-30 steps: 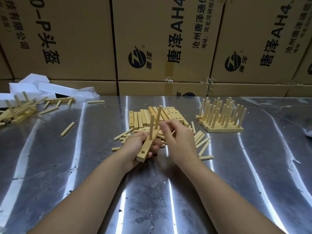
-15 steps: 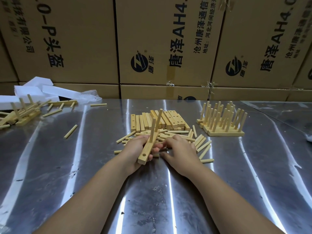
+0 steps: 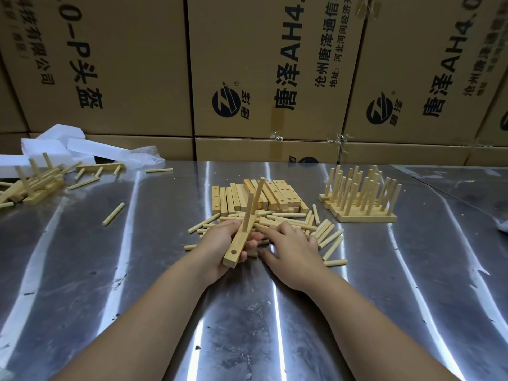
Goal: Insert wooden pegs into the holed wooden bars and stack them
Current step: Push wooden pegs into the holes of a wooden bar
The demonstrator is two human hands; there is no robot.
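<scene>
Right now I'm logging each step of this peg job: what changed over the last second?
The right hand came down from the far peg standing in the holed bar onto the loose pegs, where it lies spread; no peg visibly picked up. Unchanged: the left hand grips that bar, two pegs in, near hole empty; the finished stack and the empty bars lie as before.

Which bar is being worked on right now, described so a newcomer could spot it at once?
On the steel table, look just in front of the row of loose bars at the centre, where the left hand grips one bar tilted off the surface. Unlike those behind it, it has two pegs standing in it and one empty hole at its near end.
</scene>
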